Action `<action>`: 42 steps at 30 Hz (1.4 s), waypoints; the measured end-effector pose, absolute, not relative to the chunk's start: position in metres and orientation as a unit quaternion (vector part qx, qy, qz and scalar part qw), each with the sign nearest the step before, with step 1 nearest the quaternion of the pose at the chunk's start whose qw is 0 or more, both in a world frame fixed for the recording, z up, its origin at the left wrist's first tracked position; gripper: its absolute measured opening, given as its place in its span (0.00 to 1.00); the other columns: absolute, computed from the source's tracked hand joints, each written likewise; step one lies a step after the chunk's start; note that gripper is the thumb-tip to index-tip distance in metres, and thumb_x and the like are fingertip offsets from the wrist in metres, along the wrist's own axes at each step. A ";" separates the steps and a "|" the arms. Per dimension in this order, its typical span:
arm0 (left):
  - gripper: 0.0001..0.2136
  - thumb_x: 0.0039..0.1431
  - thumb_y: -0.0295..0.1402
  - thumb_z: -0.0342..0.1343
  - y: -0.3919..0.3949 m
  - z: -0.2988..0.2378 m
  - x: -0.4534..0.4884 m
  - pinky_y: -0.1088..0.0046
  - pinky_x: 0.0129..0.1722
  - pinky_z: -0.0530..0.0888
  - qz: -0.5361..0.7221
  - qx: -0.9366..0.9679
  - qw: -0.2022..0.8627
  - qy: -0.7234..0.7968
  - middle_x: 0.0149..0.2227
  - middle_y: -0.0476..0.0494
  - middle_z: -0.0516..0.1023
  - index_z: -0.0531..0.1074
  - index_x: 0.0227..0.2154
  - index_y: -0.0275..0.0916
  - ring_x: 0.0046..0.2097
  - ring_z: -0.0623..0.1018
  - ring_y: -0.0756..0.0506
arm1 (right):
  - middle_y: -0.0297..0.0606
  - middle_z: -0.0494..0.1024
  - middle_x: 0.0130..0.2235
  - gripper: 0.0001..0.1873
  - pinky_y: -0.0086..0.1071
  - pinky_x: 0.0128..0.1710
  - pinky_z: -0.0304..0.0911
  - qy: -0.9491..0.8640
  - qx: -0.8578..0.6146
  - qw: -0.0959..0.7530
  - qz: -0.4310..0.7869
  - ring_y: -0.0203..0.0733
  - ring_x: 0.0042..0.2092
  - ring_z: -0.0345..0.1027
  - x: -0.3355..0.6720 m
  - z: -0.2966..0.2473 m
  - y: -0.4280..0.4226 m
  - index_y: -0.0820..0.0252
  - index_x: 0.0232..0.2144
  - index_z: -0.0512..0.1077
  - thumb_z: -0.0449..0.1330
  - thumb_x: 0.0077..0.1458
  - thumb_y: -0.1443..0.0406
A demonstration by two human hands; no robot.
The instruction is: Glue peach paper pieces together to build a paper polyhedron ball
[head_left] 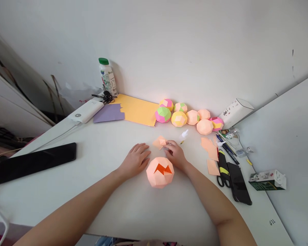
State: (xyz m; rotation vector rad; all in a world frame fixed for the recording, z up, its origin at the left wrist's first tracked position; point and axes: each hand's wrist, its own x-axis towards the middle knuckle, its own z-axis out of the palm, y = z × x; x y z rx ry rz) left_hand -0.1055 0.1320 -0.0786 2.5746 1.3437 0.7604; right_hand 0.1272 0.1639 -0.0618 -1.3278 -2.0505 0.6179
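A peach paper ball with an orange jagged opening on top sits on the white table between my hands. My left hand lies flat on the table just left of the ball, fingers stretched out, holding nothing. My right hand rests behind the ball on its right, fingertips pinched on small folded peach paper pieces. A small glue bottle lies just beyond my right hand.
Several coloured paper balls line the wall. Yellow paper, purple paper, a power bank, keys and a bottle are far left. A dark tablet lies left. Peach paper squares, scissors, pens, a phone and a box lie right.
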 end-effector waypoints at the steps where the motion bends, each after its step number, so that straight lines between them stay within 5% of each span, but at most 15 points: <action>1: 0.13 0.61 0.30 0.47 0.132 -0.078 -0.105 0.49 0.57 0.66 0.253 0.855 0.070 0.446 0.52 0.35 0.73 0.74 0.43 0.37 0.57 0.68 0.35 | 0.43 0.73 0.47 0.14 0.37 0.40 0.68 -0.776 -0.501 0.306 0.231 0.44 0.43 0.71 0.127 -0.062 0.164 0.57 0.38 0.76 0.53 0.52 0.71; 11: 0.13 0.60 0.31 0.48 0.132 -0.077 -0.105 0.48 0.57 0.66 0.264 0.851 0.083 0.447 0.52 0.35 0.73 0.74 0.42 0.38 0.57 0.69 0.34 | 0.43 0.72 0.52 0.18 0.38 0.39 0.70 -0.796 -0.488 0.288 0.213 0.42 0.39 0.72 0.128 -0.058 0.162 0.55 0.44 0.74 0.53 0.52 0.70; 19: 0.11 0.59 0.32 0.49 0.131 -0.073 -0.103 0.48 0.55 0.68 0.305 0.832 0.117 0.449 0.49 0.36 0.76 0.76 0.38 0.40 0.55 0.71 0.34 | 0.42 0.74 0.51 0.19 0.39 0.48 0.69 -0.819 -0.464 0.289 0.176 0.46 0.52 0.69 0.128 -0.060 0.162 0.55 0.45 0.73 0.50 0.54 0.72; 23: 0.12 0.62 0.31 0.46 0.125 -0.061 -0.101 0.58 0.46 0.76 0.351 0.799 0.141 0.468 0.43 0.38 0.79 0.75 0.38 0.39 0.46 0.77 0.40 | 0.45 0.73 0.52 0.23 0.42 0.49 0.69 -0.837 -0.431 0.302 0.150 0.47 0.54 0.68 0.131 -0.058 0.162 0.57 0.51 0.70 0.47 0.56 0.73; 28: 0.11 0.65 0.34 0.47 0.110 -0.036 -0.099 0.69 0.35 0.79 0.424 0.724 0.199 0.507 0.44 0.39 0.77 0.73 0.41 0.39 0.46 0.77 0.43 | 0.45 0.72 0.54 0.25 0.41 0.48 0.71 -0.855 -0.394 0.313 0.127 0.45 0.53 0.69 0.134 -0.032 0.154 0.57 0.54 0.68 0.45 0.56 0.74; 32: 0.10 0.64 0.34 0.49 0.097 -0.022 -0.098 0.64 0.44 0.77 0.470 0.702 0.252 0.472 0.45 0.41 0.76 0.72 0.44 0.42 0.47 0.77 0.42 | 0.46 0.71 0.54 0.26 0.37 0.42 0.73 -0.856 -0.339 0.361 0.147 0.42 0.51 0.70 0.129 0.006 0.131 0.55 0.57 0.64 0.43 0.60 0.76; 36: 0.12 0.64 0.32 0.49 0.081 -0.011 -0.100 0.60 0.48 0.75 0.501 0.714 0.272 0.407 0.49 0.39 0.73 0.69 0.49 0.45 0.51 0.74 0.41 | 0.48 0.72 0.54 0.23 0.42 0.50 0.69 -0.872 -0.280 0.367 0.164 0.45 0.54 0.67 0.118 0.045 0.095 0.58 0.56 0.64 0.48 0.60 0.75; 42: 0.12 0.64 0.29 0.49 0.063 -0.001 -0.100 0.55 0.43 0.75 0.550 0.742 0.234 0.302 0.43 0.39 0.72 0.66 0.49 0.47 0.47 0.73 0.39 | 0.50 0.74 0.50 0.25 0.43 0.52 0.69 -0.915 -0.203 0.324 0.127 0.48 0.52 0.67 0.101 0.066 0.062 0.63 0.60 0.58 0.50 0.60 0.71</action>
